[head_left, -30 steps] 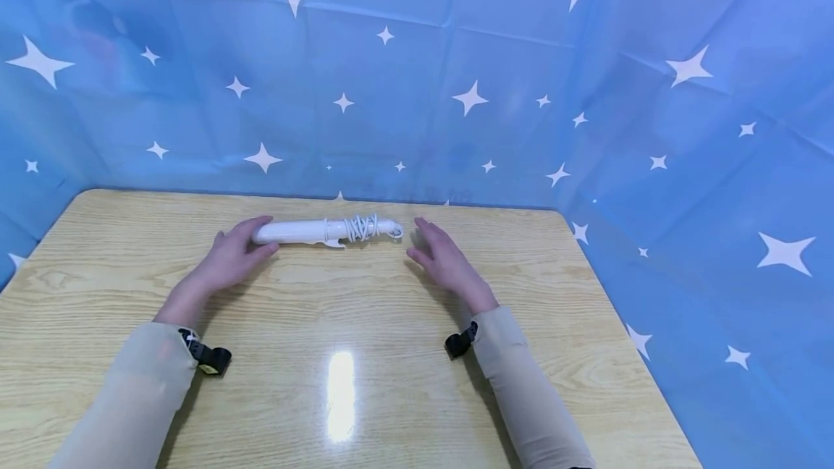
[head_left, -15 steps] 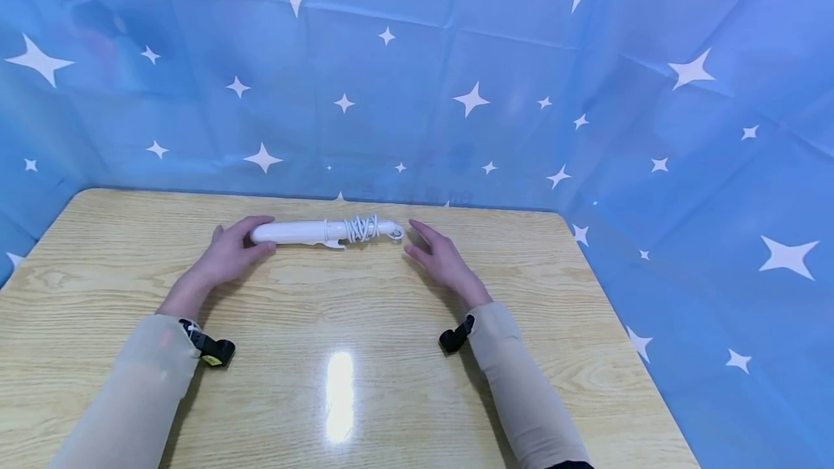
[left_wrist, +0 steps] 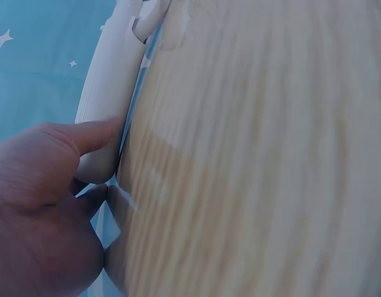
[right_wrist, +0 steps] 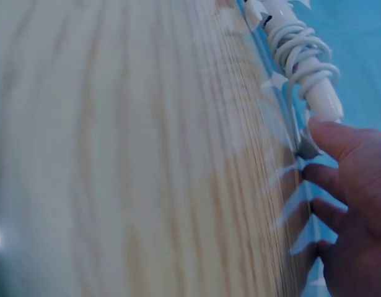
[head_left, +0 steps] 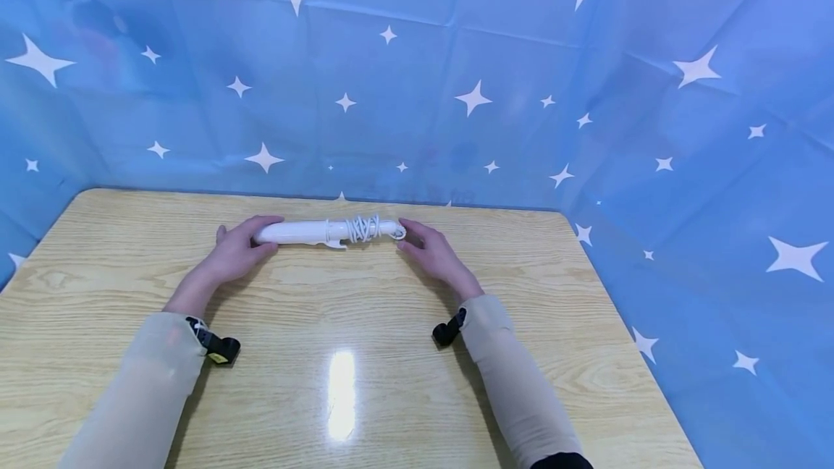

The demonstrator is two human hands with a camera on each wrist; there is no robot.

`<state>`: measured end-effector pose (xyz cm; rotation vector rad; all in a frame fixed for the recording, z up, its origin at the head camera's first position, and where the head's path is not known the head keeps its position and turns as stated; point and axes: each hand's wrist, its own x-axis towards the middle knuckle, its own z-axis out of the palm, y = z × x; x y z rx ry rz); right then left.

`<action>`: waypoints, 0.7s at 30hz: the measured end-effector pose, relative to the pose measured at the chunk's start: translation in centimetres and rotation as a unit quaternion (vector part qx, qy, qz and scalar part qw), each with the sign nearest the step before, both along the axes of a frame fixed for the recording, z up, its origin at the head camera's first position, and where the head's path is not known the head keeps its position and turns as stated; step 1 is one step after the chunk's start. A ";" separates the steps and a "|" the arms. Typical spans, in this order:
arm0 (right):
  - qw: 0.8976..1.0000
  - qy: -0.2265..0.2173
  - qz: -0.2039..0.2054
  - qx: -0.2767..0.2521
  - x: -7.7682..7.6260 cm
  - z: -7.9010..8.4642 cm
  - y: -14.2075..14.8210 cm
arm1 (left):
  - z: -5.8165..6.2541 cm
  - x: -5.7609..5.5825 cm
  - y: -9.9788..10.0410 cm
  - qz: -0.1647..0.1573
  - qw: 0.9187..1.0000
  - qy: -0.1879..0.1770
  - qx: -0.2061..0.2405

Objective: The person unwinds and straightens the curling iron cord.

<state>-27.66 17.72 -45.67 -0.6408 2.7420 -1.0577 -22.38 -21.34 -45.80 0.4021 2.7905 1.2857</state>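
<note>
A white curling iron (head_left: 296,231) lies lengthwise across the far part of the wooden table. Its pale cord (head_left: 362,229) is wound round the slimmer right part. The left hand (head_left: 237,252) grips the thick rounded end, thumb on the near side and fingers reaching round the far side. In the left wrist view, the thumb (left_wrist: 94,135) rests along the white casing. At the other end, the right hand (head_left: 435,253) has its thumb and fingers spread about the tip and cord loop. The right thumb (right_wrist: 336,137) appears to touch the tip; its other fingers are extended near the tabletop.
The wood-grain table (head_left: 287,353) has a bright light reflection in its middle. A blue star-patterned cloth (head_left: 404,93) hangs behind the far edge and along the sides. Each wrist wears a black camera, the left one (head_left: 221,349) and the right one (head_left: 446,331).
The right hand has moved left, from a gap beside the curling iron to its cord end. The left hand has shifted only slightly at the thick end. The curling iron stays about where it was.
</note>
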 end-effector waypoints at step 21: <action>0.999 0.009 -0.047 -0.019 -0.5 -0.6 -0.9 | -0.3 -0.6 0.8 0.020 0.999 0.011 -0.023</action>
